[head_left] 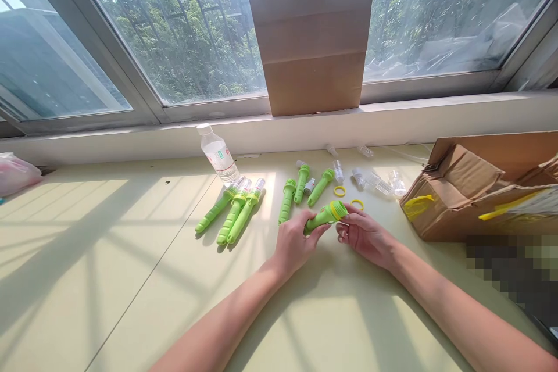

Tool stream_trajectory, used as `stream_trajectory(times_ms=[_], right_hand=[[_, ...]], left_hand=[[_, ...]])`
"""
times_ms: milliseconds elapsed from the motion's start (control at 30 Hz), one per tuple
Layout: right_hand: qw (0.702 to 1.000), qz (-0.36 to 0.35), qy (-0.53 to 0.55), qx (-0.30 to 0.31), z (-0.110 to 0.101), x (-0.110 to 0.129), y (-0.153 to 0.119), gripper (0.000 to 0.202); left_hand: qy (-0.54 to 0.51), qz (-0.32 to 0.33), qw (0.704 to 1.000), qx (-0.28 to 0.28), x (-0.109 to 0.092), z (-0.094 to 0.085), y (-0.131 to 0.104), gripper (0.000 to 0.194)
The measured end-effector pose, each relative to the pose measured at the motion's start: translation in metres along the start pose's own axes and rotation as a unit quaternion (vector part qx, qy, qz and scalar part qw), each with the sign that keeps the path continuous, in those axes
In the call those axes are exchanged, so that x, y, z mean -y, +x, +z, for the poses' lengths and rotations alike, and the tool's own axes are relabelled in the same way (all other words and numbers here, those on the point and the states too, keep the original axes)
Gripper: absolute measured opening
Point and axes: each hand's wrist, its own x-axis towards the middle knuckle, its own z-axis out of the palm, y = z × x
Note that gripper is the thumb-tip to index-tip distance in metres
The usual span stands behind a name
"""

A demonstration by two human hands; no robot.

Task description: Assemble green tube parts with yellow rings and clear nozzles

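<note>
A green ribbed tube [321, 218] with a yellow ring [336, 210] round its wide end is gripped in my left hand [297, 239]. The fingertips of my right hand [364, 232] touch that ringed end from the right, pinched against it. Beyond my hands lie several loose green tubes [321, 187]. Two loose yellow rings [339, 190] rest near them, and several clear plastic pieces [379, 183] are spread to the right. Left of my hands, three green tubes with clear tips [238, 215] lie side by side.
A water bottle [219, 157] stands behind the three tubes. An open cardboard box [453, 209] occupies the right side. A plastic bag [18, 175] sits at the far left. The window ledge [174, 148] borders the table's back, with a cardboard sheet [316, 40] against the window.
</note>
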Motion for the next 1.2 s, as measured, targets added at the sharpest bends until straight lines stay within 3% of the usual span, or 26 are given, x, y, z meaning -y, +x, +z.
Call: stream_trajectory(times_ms=[367,567,900,1200], right_hand=[[1.0,-0.001,-0.002,0.009,0.0002,-0.001,-0.0025,0.023],[0.997,0.007,-0.036,0.068,0.0014,0.0031,-0.005,0.02],[0.999,0.007,-0.015,0.036,0.0004,0.0015,-0.0007,0.025],[0.997,0.0,-0.049,0.062,-0.0001,0.0008,-0.0044,0.023]], left_hand=[[-0.064,-0.003,0.996,0.062,-0.0019,-0.0064,0.0006,0.027],[-0.077,-0.005,0.994,0.08,0.0009,-0.0075,0.0021,0.029],[0.025,0.052,0.998,0.017,0.0043,-0.0005,0.0012,0.033],[-0.051,0.034,0.998,0.033,0.0015,-0.0048,0.004,0.027]])
